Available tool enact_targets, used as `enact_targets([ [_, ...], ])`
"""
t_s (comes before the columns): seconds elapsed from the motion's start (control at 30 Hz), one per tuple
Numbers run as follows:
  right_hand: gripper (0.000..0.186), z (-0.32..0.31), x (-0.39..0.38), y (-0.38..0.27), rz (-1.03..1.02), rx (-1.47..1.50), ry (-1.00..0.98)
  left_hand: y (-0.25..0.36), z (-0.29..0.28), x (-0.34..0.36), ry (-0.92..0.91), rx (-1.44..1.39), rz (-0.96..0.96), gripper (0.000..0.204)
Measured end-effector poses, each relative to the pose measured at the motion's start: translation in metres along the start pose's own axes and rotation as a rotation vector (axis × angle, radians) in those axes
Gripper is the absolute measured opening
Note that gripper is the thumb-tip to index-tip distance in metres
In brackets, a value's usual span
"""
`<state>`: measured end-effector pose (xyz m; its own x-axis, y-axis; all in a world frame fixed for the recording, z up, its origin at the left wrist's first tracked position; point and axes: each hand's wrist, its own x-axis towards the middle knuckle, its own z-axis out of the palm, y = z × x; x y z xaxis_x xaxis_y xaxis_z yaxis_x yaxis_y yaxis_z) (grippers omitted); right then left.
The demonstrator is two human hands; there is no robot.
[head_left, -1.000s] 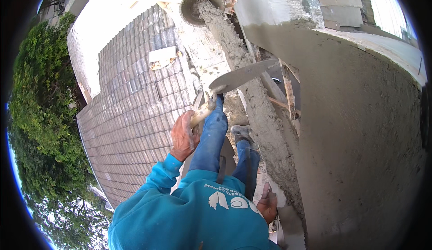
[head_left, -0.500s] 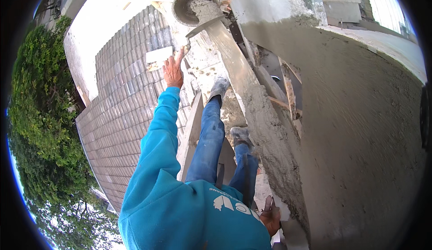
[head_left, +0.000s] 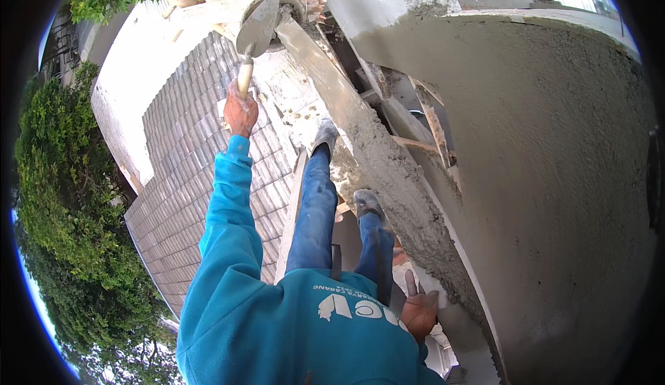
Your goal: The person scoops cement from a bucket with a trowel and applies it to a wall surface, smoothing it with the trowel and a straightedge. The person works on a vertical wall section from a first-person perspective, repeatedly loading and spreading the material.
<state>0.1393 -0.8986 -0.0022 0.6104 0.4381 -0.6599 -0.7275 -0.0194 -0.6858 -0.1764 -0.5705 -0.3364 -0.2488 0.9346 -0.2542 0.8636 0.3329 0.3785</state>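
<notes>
At the end of my outstretched left arm, my left hand is closed round the pale handle of a trowel. Its broad grey blade lies across the mouth of a round bucket, hiding much of what is inside. A long ledge runs from beside the bucket toward me, smooth at its far part and coated with rough wet mortar nearer. Down at the lower right, my right hand is beside the ledge's near end, fingers apart and nothing seen in it; whether it touches the ledge I cannot tell.
A broad wall coated in grey render rises on the right. Wooden braces show in a gap between ledge and wall. My boots stand left of the ledge. Roof tiles slope away left, with trees beyond.
My left hand has moved left, turning the trowel from the bucket's near right side to across its left part. My right hand's fingers have spread. The whole view has shifted slightly.
</notes>
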Motion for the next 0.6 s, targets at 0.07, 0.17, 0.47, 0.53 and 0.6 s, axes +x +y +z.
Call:
enact_targets([
  [0.07, 0.067, -0.002, 0.003, -0.001, -0.013, -0.058, 0.033, 0.011, -0.036, -0.053, -0.014, -0.176, 0.015, 0.050],
  [0.17, 0.074, -0.001, 0.007, -0.003, 0.005, 0.054, -0.056, 0.041, -0.086, -0.133, -0.062, -0.376, 0.008, 0.048],
  [0.47, 0.053, -0.013, 0.033, -0.005, -0.112, -0.111, -0.519, 0.137, -0.152, -0.310, -0.132, -0.571, 0.419, 0.046],
  [0.53, 0.054, -0.022, 0.033, -0.008, -0.078, -0.151, -0.496, 0.146, -0.159, -0.339, -0.198, -0.638, 0.452, 0.047],
  [0.6, 0.059, -0.032, 0.032, -0.011, 0.022, -0.172, -0.464, 0.153, -0.160, -0.362, -0.175, -0.686, 0.487, 0.049],
])
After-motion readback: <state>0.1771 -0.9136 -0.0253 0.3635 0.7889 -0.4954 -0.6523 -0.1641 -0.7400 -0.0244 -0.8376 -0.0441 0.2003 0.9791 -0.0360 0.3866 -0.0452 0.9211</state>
